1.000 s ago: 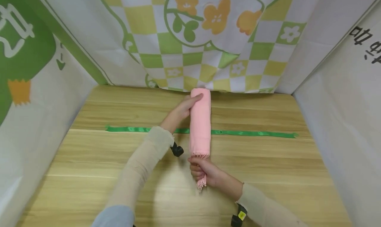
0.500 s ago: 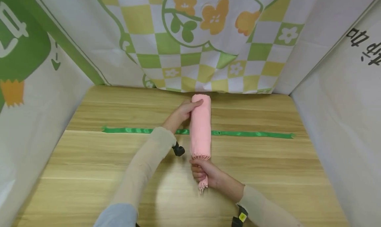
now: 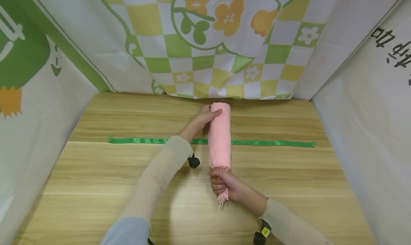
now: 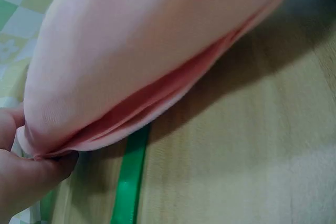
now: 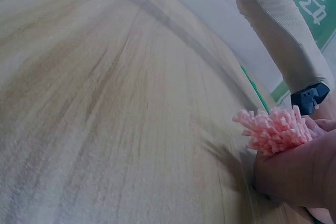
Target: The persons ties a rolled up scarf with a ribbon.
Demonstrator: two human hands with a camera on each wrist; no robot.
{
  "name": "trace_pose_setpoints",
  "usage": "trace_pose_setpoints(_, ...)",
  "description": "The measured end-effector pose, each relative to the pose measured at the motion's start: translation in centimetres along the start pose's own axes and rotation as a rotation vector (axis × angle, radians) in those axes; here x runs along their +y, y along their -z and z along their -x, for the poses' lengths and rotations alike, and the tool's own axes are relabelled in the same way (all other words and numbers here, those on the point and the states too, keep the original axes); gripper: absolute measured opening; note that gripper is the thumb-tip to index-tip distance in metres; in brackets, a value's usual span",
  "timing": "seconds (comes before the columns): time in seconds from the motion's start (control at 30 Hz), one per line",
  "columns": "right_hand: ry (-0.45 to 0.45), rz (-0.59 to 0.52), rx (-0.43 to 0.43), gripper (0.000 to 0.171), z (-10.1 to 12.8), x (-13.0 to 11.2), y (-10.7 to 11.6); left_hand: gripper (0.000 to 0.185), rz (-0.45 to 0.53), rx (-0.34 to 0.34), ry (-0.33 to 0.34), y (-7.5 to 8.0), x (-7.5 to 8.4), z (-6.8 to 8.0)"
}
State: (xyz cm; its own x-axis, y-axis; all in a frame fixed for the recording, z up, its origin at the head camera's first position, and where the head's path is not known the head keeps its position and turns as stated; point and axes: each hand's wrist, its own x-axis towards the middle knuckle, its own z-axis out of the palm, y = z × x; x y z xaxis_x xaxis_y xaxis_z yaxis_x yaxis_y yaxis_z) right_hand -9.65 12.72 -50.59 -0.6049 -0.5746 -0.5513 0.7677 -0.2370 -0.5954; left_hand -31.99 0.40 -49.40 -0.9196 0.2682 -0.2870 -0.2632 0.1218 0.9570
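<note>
pink scarf (image 3: 219, 139), rolled into a tube, lies crosswise over the green ribbon (image 3: 273, 143) on the counter (image 3: 128, 188). beyond the ribbon, the left hand (image 3: 206, 115) grips the roll's far end, thumb on top; on the ribbon's near side, the right hand (image 3: 227, 185) is curled round the fringe (image 5: 275, 129).

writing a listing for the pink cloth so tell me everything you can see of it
The pink cloth is a long, soft-looking bundle, rolled or folded, its layers gaping along one edge in the left wrist view. Thin pink strands form a fringe at the near end. It points toward the back of the table, over the green ribbon; whether it touches the tabletop is unclear. The left grip holds the far end; the right grip clutches the fringe.
</note>
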Motion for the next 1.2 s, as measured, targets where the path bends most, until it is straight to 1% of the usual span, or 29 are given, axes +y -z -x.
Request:
trace_pose_setpoints(0.1,0.006,-0.022,0.003,0.038,0.0,-0.1,0.3,0.066,-0.097,-0.011,-0.050,-0.3,-0.4,-0.3)
trace_pose_setpoints(0.17,0.013,-0.035,0.010,0.039,0.0,-0.1,0.4,0.067,-0.145,0.000,-0.083,-0.4,-0.6,-0.5)
trace_pose_setpoints(0.23,0.023,-0.042,0.011,0.040,-0.1,-0.1,0.4,0.066,-0.209,0.027,-0.128,-0.5,-0.7,-0.4)
trace_pose_setpoints(0.37,0.024,-0.051,0.004,0.041,-0.2,-0.1,0.3,0.065,-0.361,0.103,-0.228,-0.5,-0.8,0.0)
trace_pose_setpoints(0.43,0.022,-0.050,-0.002,0.039,-0.2,0.0,0.3,0.065,-0.424,0.131,-0.258,-0.4,-0.9,0.2)
trace_pose_setpoints(0.5,0.016,-0.034,-0.003,0.037,-0.2,0.0,0.4,0.066,-0.476,0.139,-0.274,-0.2,-1.0,0.5)
trace_pose_setpoints(0.57,0.015,0.015,-0.002,0.033,-0.1,0.2,0.6,0.065,-0.525,0.118,-0.281,0.1,-1.0,0.9)
trace_pose_setpoints(0.67,0.014,0.128,0.019,0.029,0.6,0.5,1.1,0.068,-0.572,0.045,-0.285,0.8,-0.9,2.1)
trace_pose_setpoints(0.77,0.001,0.251,0.011,0.022,1.9,0.7,1.7,0.070,-0.592,-0.044,-0.286,1.8,-0.8,3.8)
trace_pose_setpoints(0.8,-0.007,0.282,-0.002,0.020,2.4,0.7,1.9,0.072,-0.590,-0.070,-0.273,2.2,-0.8,4.5)
trace_pose_setpoints(0.87,-0.022,0.340,-0.038,0.015,3.3,0.7,2.2,0.070,-0.598,-0.110,-0.264,3.0,-0.8,5.7)
trace_pose_setpoints(0.93,-0.036,0.402,-0.065,0.019,4.3,0.3,2.5,0.065,-0.615,-0.147,-0.258,4.0,-0.8,7.0)
trace_pose_setpoints(1.0,-0.034,0.478,-0.051,0.027,5.2,-0.3,2.9,0.059,-0.655,-0.176,-0.255,5.0,-0.8,8.3)
trace_pose_setpoints(1.1,-0.025,0.637,-0.011,0.037,6.3,-1.6,3.9,0.051,-0.756,-0.205,-0.269,6.4,-1.2,9.8)
trace_pose_setpoints(1.2,-0.005,0.785,0.021,0.038,7.0,-3.1,5.3,0.047,-0.863,-0.220,-0.272,7.3,-1.9,11.0)
